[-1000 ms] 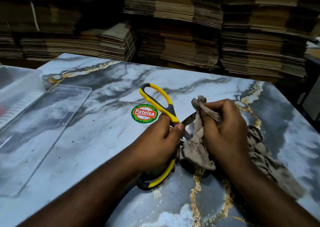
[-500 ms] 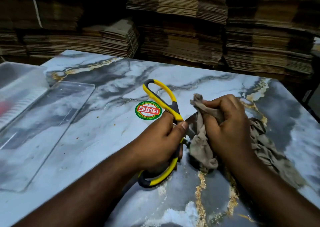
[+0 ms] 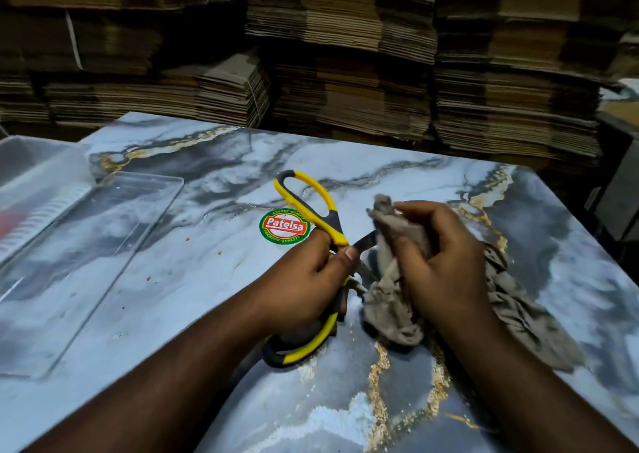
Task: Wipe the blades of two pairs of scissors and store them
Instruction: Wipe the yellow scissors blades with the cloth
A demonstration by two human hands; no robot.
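Your left hand (image 3: pixel 304 279) has its grip wrapped around the yellow scissors (image 3: pixel 313 255) at the pivot, fingers curled on the handles, thumb pressed close to the start of the blade (image 3: pixel 363 242). That likely steadies the tool and keeps the handles spread, so the blade stands clear for wiping. The scissors sit just right of the round Patelsa sticker (image 3: pixel 284 226), with one handle loop above it and the other loop low, toward you, touching or nearly touching the tabletop (image 3: pixel 207 272).

Your right hand (image 3: pixel 442 262) holds the grey cloth (image 3: pixel 390 300) bunched tight around the blade, right of the sticker; the blade tip is hidden inside the folds, and the loose end trails on the tabletop beyond your wrist. Pinching through cloth keeps your fingers off the edge.

Far left of the sticker lies a clear plastic tray (image 3: pixel 90 255), probably the storage spot. The second pair isn't clearly visible.
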